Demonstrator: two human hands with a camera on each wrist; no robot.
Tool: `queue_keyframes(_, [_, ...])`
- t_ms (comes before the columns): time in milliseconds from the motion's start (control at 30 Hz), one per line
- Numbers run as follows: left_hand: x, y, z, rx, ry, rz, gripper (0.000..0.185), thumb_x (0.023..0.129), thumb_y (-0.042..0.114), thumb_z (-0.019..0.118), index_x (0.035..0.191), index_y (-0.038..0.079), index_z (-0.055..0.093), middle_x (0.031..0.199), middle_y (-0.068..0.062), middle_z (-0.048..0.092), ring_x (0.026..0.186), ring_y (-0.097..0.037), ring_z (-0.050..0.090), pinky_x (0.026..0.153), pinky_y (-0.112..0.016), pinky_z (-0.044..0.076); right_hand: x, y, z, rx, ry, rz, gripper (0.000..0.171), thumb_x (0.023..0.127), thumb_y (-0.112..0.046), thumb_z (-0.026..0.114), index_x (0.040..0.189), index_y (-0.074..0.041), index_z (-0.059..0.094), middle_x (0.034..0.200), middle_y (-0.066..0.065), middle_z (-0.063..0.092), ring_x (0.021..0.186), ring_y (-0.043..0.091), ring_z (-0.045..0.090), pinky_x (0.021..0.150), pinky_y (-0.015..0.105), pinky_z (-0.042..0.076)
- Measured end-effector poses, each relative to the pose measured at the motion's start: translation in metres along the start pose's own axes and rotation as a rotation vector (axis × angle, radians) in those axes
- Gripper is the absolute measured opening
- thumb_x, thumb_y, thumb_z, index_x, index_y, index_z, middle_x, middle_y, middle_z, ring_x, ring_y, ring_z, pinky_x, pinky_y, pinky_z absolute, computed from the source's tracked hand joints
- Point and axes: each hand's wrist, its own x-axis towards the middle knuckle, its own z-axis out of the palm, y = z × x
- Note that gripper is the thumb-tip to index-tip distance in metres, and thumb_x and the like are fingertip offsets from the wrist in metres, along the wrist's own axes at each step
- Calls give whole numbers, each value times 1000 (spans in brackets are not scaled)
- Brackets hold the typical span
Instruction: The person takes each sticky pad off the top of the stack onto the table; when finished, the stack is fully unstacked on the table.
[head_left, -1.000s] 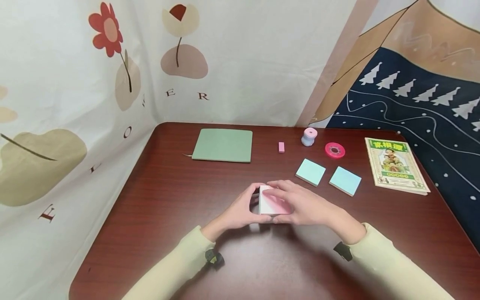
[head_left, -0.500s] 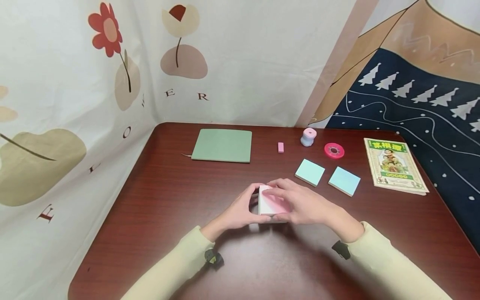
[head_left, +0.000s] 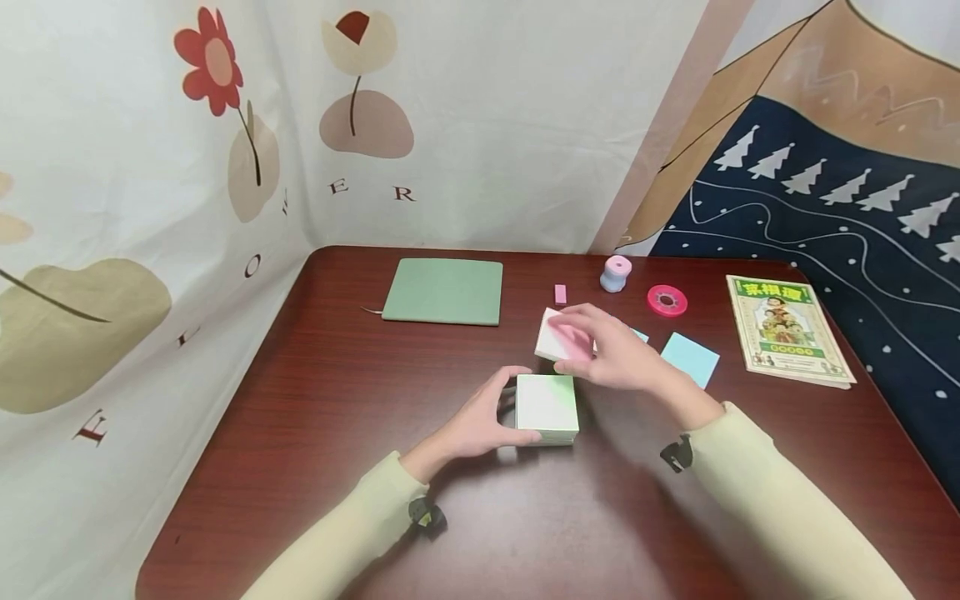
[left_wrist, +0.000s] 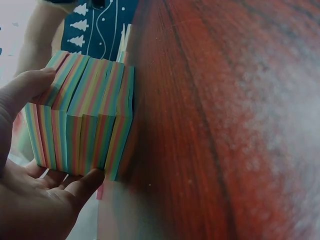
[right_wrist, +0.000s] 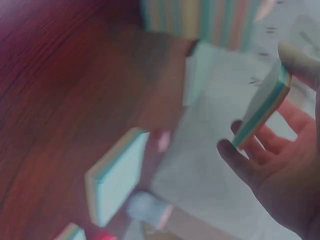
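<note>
A tall stack of sticky note pads [head_left: 547, 404] with striped, multicoloured edges stands at the middle of the table. My left hand [head_left: 480, 421] grips its left part, the thumb on one side and fingers on the opposite one, as the left wrist view shows on the striped stack [left_wrist: 85, 115]. Behind and slightly right of it, my right hand [head_left: 618, 354] pinches a single sticky note pad [head_left: 553, 335], raised and tilted, between thumb and fingers. In the right wrist view this thin pad [right_wrist: 265, 105] hangs clear of the stack.
Right of the stack lies a light blue pad [head_left: 690, 358]; another is mostly hidden behind my right hand. Farther back are a green notebook [head_left: 444, 290], a small pink block [head_left: 560, 294], a pink-and-blue spool-shaped thing [head_left: 616, 273], a pinkish-red ring [head_left: 667, 300] and a booklet [head_left: 789, 329].
My right hand has lifted a pad off the stack and moved away from me and slightly right with it. A whitish-green top shows on the stack. My left hand stays in place.
</note>
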Motion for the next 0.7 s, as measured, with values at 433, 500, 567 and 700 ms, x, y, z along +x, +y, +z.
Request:
queue_keyframes(433, [1, 0, 0, -11, 0, 15, 84, 74, 15, 86, 141, 6, 38, 132, -10, 49, 124, -24, 52, 107, -36, 38, 41, 47, 35, -162, -54, 164, 62, 79, -32, 80, 133, -11, 59, 134, 16, 50, 120, 32, 47, 95, 55, 46])
queue_keyframes(500, [0, 0, 0, -5, -2, 15, 84, 74, 15, 86, 141, 6, 38, 131, -9, 49, 124, -24, 52, 107, -36, 39, 44, 49, 40, -188, -63, 182, 61, 79, -33, 80, 132, -11, 60, 134, 16, 50, 120, 32, 47, 94, 54, 47])
queue_keyframes(567, [0, 0, 0, -2, -2, 14, 83, 74, 16, 86, 141, 7, 38, 131, -9, 49, 123, -24, 52, 107, -37, 39, 45, 51, 43, -198, -75, 194, 60, 80, -32, 80, 132, -10, 60, 134, 17, 50, 121, 32, 47, 94, 54, 47])
queue_keyframes(700, [0, -2, 0, -1, -3, 16, 84, 74, 16, 86, 141, 7, 38, 130, -7, 50, 123, -24, 52, 107, -36, 39, 46, 53, 48, -201, -99, 206, 59, 81, -31, 79, 132, -11, 60, 135, 17, 49, 123, 33, 45, 95, 55, 46])
